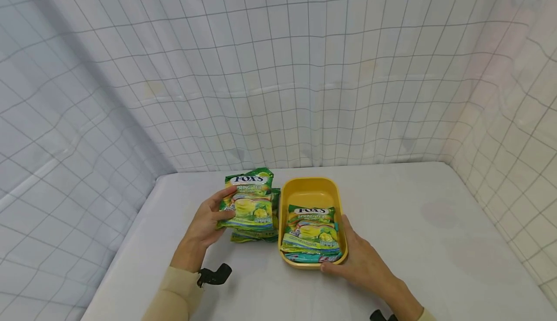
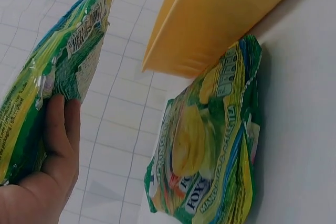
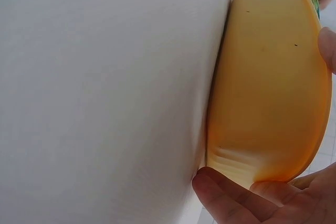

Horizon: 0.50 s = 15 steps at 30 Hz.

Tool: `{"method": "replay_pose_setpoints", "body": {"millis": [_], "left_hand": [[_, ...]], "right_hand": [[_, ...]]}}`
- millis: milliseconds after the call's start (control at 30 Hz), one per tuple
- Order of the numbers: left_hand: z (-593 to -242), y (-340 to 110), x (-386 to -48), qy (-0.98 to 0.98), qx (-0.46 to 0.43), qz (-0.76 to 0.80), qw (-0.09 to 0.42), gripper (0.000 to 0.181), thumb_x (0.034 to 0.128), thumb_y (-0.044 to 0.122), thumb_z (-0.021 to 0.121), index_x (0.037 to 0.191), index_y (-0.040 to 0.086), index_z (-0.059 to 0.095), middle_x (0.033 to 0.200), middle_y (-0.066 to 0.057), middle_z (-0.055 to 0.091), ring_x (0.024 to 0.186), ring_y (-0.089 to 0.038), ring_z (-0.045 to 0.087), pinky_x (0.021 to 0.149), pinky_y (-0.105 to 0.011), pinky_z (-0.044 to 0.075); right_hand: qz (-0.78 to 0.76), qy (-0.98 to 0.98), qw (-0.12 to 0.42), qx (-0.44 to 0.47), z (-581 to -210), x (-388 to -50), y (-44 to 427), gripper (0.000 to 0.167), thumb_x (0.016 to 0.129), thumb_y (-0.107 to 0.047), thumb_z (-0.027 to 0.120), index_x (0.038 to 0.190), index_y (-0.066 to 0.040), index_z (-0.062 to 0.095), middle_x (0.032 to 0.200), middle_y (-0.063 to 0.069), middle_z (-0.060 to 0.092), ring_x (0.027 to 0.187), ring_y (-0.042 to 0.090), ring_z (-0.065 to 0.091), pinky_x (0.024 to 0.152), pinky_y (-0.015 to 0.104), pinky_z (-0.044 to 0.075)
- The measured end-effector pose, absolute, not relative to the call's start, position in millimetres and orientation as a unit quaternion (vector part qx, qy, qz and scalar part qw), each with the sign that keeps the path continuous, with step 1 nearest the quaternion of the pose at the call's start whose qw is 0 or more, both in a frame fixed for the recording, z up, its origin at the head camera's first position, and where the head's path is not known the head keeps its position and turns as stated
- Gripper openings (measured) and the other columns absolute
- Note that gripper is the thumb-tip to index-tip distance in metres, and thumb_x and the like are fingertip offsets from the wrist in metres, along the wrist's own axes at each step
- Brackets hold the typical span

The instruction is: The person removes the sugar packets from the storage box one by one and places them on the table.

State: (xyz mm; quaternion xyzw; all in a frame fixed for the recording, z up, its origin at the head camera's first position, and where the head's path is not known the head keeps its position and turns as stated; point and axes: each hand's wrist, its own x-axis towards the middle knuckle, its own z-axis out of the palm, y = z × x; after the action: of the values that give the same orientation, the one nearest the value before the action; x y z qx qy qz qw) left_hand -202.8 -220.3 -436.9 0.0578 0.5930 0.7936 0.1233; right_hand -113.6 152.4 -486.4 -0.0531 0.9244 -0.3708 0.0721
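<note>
My left hand [image 1: 206, 222] pinches a green and yellow FOX'S packet [image 1: 250, 205], thumb on its front, held up left of the yellow tray [image 1: 310, 183]. In the left wrist view, the hand [image 2: 50, 161] grips the raised packet [image 2: 58, 61], and more packets [image 2: 197, 145] lie on the table beside the tray [image 2: 226, 19]. Inside the tray, a FOX'S packet [image 1: 311, 229] lies over a teal one [image 1: 304, 258]. My right hand [image 1: 365, 263] holds the tray's front right corner, thumb at the front rim; the right wrist view shows its fingers [image 3: 231, 192] against the tray wall [image 3: 268, 87].
The white table [image 1: 391, 214] extends to the right of the tray and in front of it. White cloth with a dark grid [image 1: 304, 94] hangs behind the table and along both sides.
</note>
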Motion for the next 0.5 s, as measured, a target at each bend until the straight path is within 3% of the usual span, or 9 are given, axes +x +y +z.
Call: {"method": "replay_pose_setpoints", "body": {"millis": [233, 500], "left_hand": [[-437.9, -247.4, -196.2, 0.603, 0.047, 0.789, 0.105, 0.070, 0.0895, -0.026, 0.048, 0.152, 0.007, 0.043, 0.156, -0.013, 0.024, 0.124, -0.015, 0.055, 0.096, -0.031, 0.053], [-442.4, -270.3, -189.4, 0.603, 0.015, 0.791, 0.100, 0.073, 0.0909, -0.025, 0.048, 0.156, 0.008, 0.038, 0.157, -0.013, 0.020, 0.122, -0.015, 0.056, 0.097, -0.032, 0.053]], "right_hand": [[-0.375, 0.922, 0.076, -0.049, -485.8, -113.6, 151.5, 0.137, 0.069, -0.075, 0.078, 0.165, -0.012, 0.004, 0.161, 0.021, 0.033, 0.140, 0.043, 0.042, 0.109, 0.063, 0.036], [-0.371, 0.924, 0.075, -0.048, -483.6, -113.3, 151.0, 0.137, 0.069, -0.074, 0.079, 0.165, -0.011, 0.005, 0.160, 0.022, 0.034, 0.139, 0.043, 0.043, 0.109, 0.062, 0.036]]}}
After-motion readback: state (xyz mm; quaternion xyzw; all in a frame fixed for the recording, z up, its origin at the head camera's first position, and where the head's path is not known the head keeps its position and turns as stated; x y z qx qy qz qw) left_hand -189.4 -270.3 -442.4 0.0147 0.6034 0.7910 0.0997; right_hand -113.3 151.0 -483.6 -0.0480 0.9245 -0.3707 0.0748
